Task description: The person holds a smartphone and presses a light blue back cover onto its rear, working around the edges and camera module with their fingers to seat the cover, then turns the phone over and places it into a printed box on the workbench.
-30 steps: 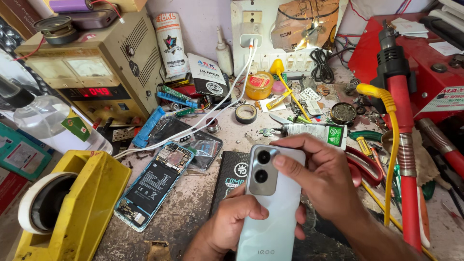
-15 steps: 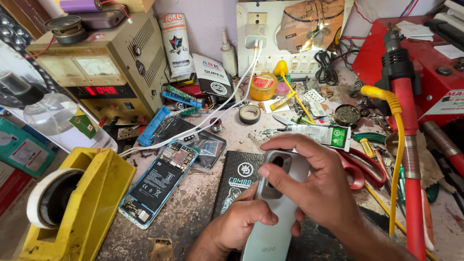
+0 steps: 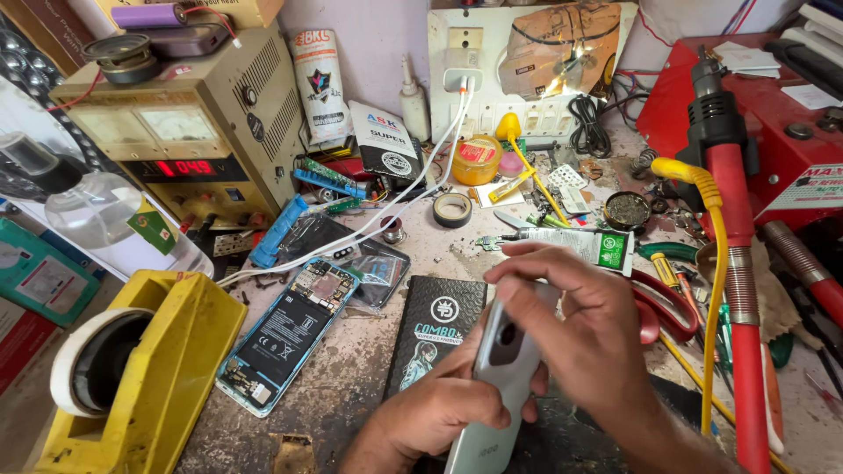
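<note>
Pale green phone [image 3: 492, 412] lay back-up, low and centre, above the table [image 3: 360, 369]; left hand [image 3: 439, 412] cupped its lower body, fingers curled under; right hand [image 3: 588, 338] pressed flat over the camera end. Judged light, stiff, slick-backed, glass fragile; best held by the long edges. Beyond, an opened phone [image 3: 285, 338].

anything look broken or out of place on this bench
Yes: the blue-edged smartphone left of the hands lies on the bench with its back cover off, circuit board and battery exposed. Both hands, left hand and right hand, hold a pale green smartphone, which looks intact.
</note>
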Demonstrator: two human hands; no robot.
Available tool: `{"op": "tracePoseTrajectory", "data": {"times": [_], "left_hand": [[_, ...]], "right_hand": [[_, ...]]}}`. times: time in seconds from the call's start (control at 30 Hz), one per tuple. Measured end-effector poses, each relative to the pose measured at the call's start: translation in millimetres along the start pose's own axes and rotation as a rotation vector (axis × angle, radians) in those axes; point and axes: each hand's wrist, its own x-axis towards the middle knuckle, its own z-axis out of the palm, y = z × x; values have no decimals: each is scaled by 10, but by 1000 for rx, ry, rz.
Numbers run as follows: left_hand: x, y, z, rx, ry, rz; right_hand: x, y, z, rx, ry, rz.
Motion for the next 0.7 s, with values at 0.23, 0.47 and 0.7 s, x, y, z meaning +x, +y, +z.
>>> {"op": "tracePoseTrajectory", "data": {"times": [0.23,0.47,0.7], "left_hand": [[-41,124,43,-131,-81,171],[-66,184,-34,-346,10,338],[100,-131,-195,-375,120,194]], "right_hand": [[186,164,-176,186,173,125],[113,-40,-229,43,221,-32],[380,-177,144,-673,-245,-509]]}}
